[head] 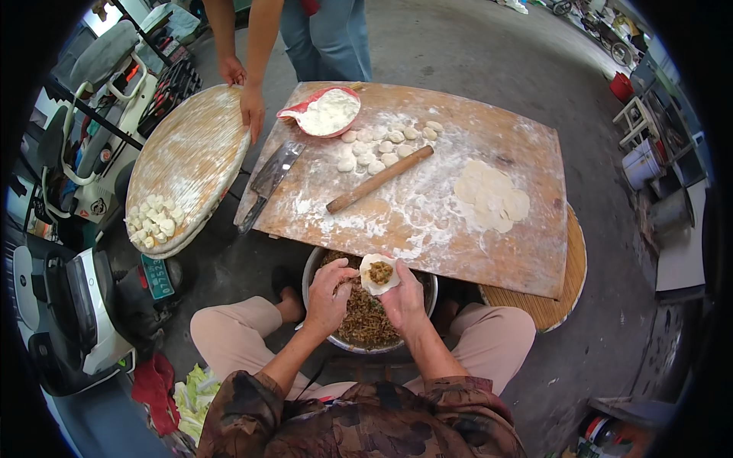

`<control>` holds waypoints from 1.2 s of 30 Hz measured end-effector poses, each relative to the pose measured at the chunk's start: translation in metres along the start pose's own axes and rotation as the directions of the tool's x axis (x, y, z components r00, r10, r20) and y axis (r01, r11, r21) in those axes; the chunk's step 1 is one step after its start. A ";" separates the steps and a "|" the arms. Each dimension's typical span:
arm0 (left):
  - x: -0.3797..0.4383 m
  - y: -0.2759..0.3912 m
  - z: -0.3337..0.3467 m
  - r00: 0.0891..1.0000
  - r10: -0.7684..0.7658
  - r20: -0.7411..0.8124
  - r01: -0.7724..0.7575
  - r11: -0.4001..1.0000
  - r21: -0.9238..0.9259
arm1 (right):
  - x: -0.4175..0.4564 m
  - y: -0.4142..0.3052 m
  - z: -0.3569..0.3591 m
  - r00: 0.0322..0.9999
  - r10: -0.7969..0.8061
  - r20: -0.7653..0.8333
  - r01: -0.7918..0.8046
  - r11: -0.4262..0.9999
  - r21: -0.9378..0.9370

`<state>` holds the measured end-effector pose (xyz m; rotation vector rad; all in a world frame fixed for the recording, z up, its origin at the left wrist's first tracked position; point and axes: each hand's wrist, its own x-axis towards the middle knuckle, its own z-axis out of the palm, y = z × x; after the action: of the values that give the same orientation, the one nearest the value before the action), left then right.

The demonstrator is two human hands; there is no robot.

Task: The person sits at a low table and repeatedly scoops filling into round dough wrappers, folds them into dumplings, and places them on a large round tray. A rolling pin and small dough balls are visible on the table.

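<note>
My right hand (405, 297) holds a round dough wrapper (371, 286) with a mound of brown-green filling (380, 273) at its centre. Close against the wrapper's left edge are the bent fingers of my left hand (329, 300), thumb apart; I see nothing held in them. Both hands are over a metal basin (433, 300) of chopped filling (366, 320), between my knees. Beyond it stands a floured wooden board (401, 243). On this lie a stack of flat wrappers (492, 194), a rolling pin (379, 180) and several small dough pieces (388, 159).
A cleaver (272, 182) lies along the board's left edge, near a red bowl of flour (329, 111). Another person's hands (252, 111) grip a round woven tray (189, 143) bearing several dumplings (153, 220). Another woven tray (541, 297) sits under the board's right side. Scooters (86, 309) stand left.
</note>
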<state>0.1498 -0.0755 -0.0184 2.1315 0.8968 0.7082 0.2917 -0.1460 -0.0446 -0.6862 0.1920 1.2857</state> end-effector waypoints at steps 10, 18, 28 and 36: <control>-0.005 -0.007 0.001 0.962 0.272 -0.007 -0.257 0.916 0.308 | -0.001 0.003 0.000 0.999 0.023 0.040 -0.024 1.000 0.014; 0.001 0.001 0.000 0.894 0.406 0.187 -0.446 0.783 0.434 | -0.001 0.007 -0.004 0.995 0.029 0.093 -0.021 0.996 -0.083; 0.000 -0.001 -0.004 0.860 0.490 0.146 -0.503 0.759 0.414 | -0.003 0.003 -0.002 0.993 0.034 0.112 -0.026 0.997 -0.072; 0.001 0.000 0.000 0.943 0.333 0.017 -0.326 0.909 0.260 | -0.012 0.004 0.013 0.999 0.042 0.028 -0.024 0.882 -0.470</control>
<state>0.1500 -0.0742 -0.0183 2.5512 0.6767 0.8263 0.2810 -0.1479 -0.0298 -1.0755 -0.1493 1.3900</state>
